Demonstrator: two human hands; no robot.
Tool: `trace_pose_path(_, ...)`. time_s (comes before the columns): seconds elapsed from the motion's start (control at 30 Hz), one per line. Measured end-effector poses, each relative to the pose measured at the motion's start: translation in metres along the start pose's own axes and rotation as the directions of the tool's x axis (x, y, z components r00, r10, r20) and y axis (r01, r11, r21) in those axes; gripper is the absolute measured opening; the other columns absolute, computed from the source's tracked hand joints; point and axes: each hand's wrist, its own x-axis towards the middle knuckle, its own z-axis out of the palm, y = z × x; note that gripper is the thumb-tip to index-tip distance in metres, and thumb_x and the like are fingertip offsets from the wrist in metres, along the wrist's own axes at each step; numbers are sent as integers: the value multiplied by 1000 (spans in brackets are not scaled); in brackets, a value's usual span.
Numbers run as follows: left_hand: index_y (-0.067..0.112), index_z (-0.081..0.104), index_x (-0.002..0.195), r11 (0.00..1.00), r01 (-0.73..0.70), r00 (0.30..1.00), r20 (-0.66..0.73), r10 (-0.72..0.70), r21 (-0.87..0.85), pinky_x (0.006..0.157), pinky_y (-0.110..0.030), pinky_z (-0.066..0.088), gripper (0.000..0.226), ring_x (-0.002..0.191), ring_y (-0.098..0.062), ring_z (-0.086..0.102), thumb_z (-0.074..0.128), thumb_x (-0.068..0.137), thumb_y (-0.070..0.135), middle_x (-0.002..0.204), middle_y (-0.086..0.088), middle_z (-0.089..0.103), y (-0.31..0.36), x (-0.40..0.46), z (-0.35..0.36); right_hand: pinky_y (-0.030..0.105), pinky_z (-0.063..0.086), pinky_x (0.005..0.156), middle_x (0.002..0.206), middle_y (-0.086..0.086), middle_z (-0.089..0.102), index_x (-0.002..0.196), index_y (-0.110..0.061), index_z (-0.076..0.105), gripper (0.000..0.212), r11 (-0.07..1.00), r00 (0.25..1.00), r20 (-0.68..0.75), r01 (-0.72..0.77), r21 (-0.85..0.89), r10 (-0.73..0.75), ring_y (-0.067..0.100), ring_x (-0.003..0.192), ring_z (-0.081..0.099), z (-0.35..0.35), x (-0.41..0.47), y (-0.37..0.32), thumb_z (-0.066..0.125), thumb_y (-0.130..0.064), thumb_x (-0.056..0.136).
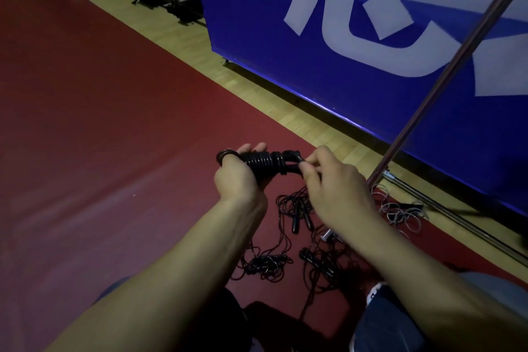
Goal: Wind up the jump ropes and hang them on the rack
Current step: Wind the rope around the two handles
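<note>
a: grip status?
b: left hand (238,180) clasps the coil (264,162); right hand (333,180), right of coil, pinches its cord end.
a: handling?
b: light, limp, springy cord. hold across the turns. loose ropes (297,240) lie below coil.

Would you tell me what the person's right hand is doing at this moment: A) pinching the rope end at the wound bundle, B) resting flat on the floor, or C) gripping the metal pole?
A: the right hand pinches the rope end at the wound jump rope that the left hand grips.
</note>
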Motion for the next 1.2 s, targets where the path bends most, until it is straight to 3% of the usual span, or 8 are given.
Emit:
trace_pose_path(0.1,9,56,91,997,5,1000,18,-3,-74,73,-47,60,26,55,-17,70,33,104,13,60,-6,71,-3,-1,2,42,55,54,74,-8,66,87,-30,48,11,932,990,-77,-87,351,121,11,54,60,5,-4,0,54,-32,97)
trace_pose_path(0.3,10,54,97,924,246,968,111,-223,-293,72,-51,58,21,91,-34,69,35,100,16,94,-18,72,-9,-5,-8,29,46,41,80,-5,62,96,-14,64,7,938,885,-313,308,-159,-344,10,58,52,23,-13,5,66,-17,91)
trace_pose_path(0.47,16,47,83,906,369,900,322,-293,-208,76,-63,49,17,101,-45,65,35,94,21,104,-17,74,-2,-7,-10,30,48,42,80,-2,64,96,-10,68,9,929,859,-354,349,-126,-371,14,57,58,23,-12,13,64,-16,91)
trace_pose_path(0.7,16,48,89,921,331,925,266,-273,-207,72,-52,55,17,98,-36,66,34,98,18,98,-12,74,-6,4,-6,23,43,46,88,-8,58,100,-16,60,9,966,922,-291,256,-30,-254,7,61,52,30,-11,11,57,-23,96)
trace_pose_path(0.83,15,50,90,912,293,941,256,-222,-287,68,-52,55,20,96,-34,65,32,99,16,92,-11,72,5,15,-2,21,37,51,76,-7,57,100,-22,49,13,924,996,53,-81,373,66,8,64,52,37,-14,5,40,-31,102)
trace_pose_path(0.93,16,50,90,902,264,951,249,-184,-341,63,-49,53,19,93,-33,64,33,98,15,86,-10,72,21,24,-2,26,41,58,62,-8,55,80,-18,52,39,934,908,399,-243,261,125,6,54,50,38,-22,0,31,-40,104)
trace_pose_path(1.07,16,51,90,922,247,957,225,-184,-299,66,-49,51,20,98,-33,64,32,98,15,87,-9,72,30,33,-7,37,57,56,81,-8,65,90,-18,57,30,877,807,585,-340,340,86,10,66,69,40,-10,12,41,-40,102)
trace_pose_path(1.2,15,51,91,922,260,949,253,-189,-287,69,-52,52,20,96,-33,65,33,98,14,87,-10,72,33,35,-3,23,42,38,90,4,68,105,-14,58,36,749,718,656,-563,351,233,20,53,67,42,0,24,37,-43,103)
